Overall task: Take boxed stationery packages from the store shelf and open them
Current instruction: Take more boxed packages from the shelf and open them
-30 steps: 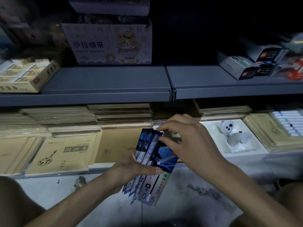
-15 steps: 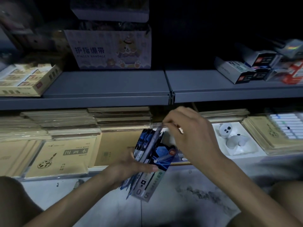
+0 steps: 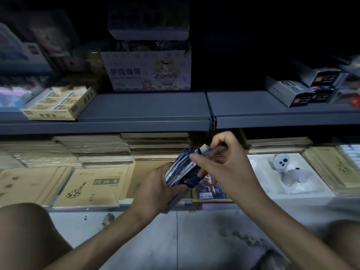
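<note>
Clasped in the left hand (image 3: pixel 155 190), fingers curled round its lower half, the blue bundle of slim boxes (image 3: pixel 181 172) tilts in front of the lower shelf's notebooks (image 3: pixel 93 188). The right hand (image 3: pixel 228 168) pinches at the bundle's top end, where a pale flap (image 3: pixel 203 148) stands up; blur hides exactly what it holds. Taking looks done and opening only begun. Grey boxes (image 3: pixel 288 92) wait on the upper shelf (image 3: pixel 136 112).
</note>
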Demonstrator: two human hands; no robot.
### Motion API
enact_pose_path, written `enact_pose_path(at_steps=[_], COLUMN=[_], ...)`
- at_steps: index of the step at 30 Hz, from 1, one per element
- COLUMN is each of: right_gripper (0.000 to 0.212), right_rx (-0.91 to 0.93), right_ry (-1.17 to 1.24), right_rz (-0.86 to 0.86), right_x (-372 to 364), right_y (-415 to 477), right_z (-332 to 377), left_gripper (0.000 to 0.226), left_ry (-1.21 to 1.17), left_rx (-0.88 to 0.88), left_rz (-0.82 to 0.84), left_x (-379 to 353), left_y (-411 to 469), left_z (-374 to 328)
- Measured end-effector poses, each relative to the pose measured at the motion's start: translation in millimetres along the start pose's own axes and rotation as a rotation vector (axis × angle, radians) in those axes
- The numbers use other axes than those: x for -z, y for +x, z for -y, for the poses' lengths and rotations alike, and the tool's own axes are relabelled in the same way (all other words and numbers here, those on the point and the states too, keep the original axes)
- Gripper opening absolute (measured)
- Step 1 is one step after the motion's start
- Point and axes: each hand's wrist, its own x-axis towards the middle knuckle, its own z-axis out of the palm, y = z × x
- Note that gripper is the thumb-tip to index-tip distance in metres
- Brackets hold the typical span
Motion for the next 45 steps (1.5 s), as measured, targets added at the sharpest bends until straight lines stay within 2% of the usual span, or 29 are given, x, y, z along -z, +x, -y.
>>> enact_pose_path(at_steps=[5,9,12,15,17,20,23,27,30,33,37,39,42,45], right_gripper=[0.042,0.023,0.015,0.015,0.009,0.010,0.011,0.007,0.011,0.019,0.006,0.013,0.042,0.048], right_rx=[-0.005,-0.011,0.018,0.005,0.043,0.113,0.111,0.142,0.181,0.215,0.252,0.255,0.204,0.161], right_ry=[0.105,0.333,0.390,0.299,0.126,-0.091,-0.052,0.091,0.093,-0.020,-0.002,0.003,-0.034,-0.065], right_rz=[-0.059,-0.093,-0.056,-0.068,-0.102,-0.155,-0.157,-0.172,-0.239,-0.273,-0.247,-0.235,-0.219,-0.210], right_x=[-4.7,4.9,13.2,14.7,12.4,18.6,37.1,62.3,69.8,73.0,74.0,72.1,65.7,57.1], right_y=[1.7,-5.9,-9.2,-12.6,-14.7,-15.6,-16.5,-23.7,-31.5,-38.7,-45.9,-48.1,-50.1,-46.2], right_z=[13.1,20.9,27.0,27.3,18.6,7.1,11.0,21.5,20.4,16.8,15.9,14.6,11.3,1.8], left_gripper=[0.033,0.034,0.037,0.030,0.027,0.034,0.045,0.036,0.036,0.040,0.047,0.048,0.046,0.046], left_ry=[-0.015,0.063,0.088,0.101,0.119,0.114,0.070,-0.008,-0.032,-0.025,0.028,0.050,0.107,0.117], left_rx=[-0.029,-0.115,-0.140,-0.168,-0.198,-0.174,-0.099,-0.040,-0.052,-0.076,-0.130,-0.134,-0.173,-0.195], left_rz=[-0.080,-0.130,-0.144,-0.137,-0.135,-0.109,-0.043,-0.001,0.010,0.014,0.007,-0.001,-0.018,-0.023], left_x=[10.7,24.3,28.5,25.8,21.4,15.2,15.6,25.0,33.3,39.8,44.5,45.0,42.5,39.1], left_y=[-1.7,-2.2,-3.2,-2.5,-2.1,-0.5,-0.6,-8.3,-17.0,-24.5,-28.0,-28.7,-27.9,-25.9], left_z=[-16.8,-29.0,-35.3,-42.3,-45.8,-43.2,-37.8,-34.2,-30.0,-26.4,-25.3,-25.6,-25.2,-25.5])
